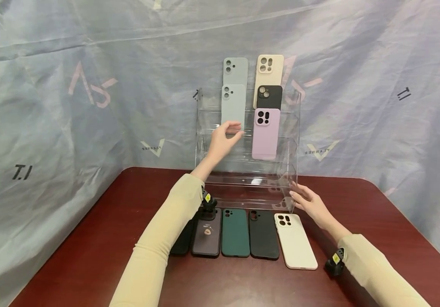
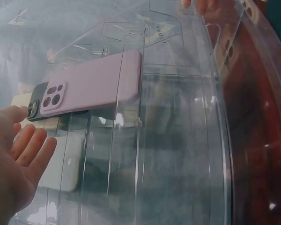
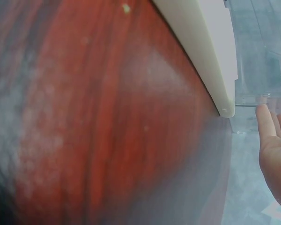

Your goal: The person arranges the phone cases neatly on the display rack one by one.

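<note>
A reddish-brown table (image 1: 258,281) stretches out below, pale printed cloth (image 1: 166,72) hanging behind it, and on the table stands the clear rack (image 1: 220,180)! Up on the rack's left, two pale phone cases: the upper one (image 1: 238,73), then the lower one (image 1: 233,106). To the right, stepping down, a cream case (image 1: 271,76), a black case (image 1: 274,99), a lilac case (image 1: 265,143). And here's the left hand (image 1: 220,143), right in front of the lower one's bottom end, thumb and fingers curved well apart, gripping nothing! Down at the rack's right edge, the right hand (image 1: 313,207), fingers loosely extended, fingertips beside the clear wall; actual contact, can't tell. Just left of it, a white case (image 1: 298,245) lies flat.
</note>
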The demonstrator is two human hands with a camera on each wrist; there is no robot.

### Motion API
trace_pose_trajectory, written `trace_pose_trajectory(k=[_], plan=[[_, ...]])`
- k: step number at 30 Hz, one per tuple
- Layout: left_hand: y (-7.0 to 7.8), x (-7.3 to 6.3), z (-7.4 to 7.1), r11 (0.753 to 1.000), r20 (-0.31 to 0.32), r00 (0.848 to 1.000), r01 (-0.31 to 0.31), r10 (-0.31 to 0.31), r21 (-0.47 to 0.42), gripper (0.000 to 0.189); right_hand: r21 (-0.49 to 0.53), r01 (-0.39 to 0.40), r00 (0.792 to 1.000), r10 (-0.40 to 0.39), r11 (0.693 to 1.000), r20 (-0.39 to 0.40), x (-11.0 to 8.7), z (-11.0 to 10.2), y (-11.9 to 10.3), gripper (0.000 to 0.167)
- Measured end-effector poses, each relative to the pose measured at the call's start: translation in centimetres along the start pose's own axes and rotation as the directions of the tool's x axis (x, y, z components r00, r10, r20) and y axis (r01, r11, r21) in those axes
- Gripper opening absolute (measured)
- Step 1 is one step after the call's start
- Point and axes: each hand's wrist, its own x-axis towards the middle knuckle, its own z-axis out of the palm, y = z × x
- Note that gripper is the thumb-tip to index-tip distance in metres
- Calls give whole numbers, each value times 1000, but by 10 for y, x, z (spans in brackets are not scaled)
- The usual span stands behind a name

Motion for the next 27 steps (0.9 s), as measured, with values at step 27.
trace_pose_trajectory(k=[27], plan=[[-22,-73,-70,989,178,973,148,-148,16,45,-15,6,1000,-6,1000,10,1,-1,-2,63]])
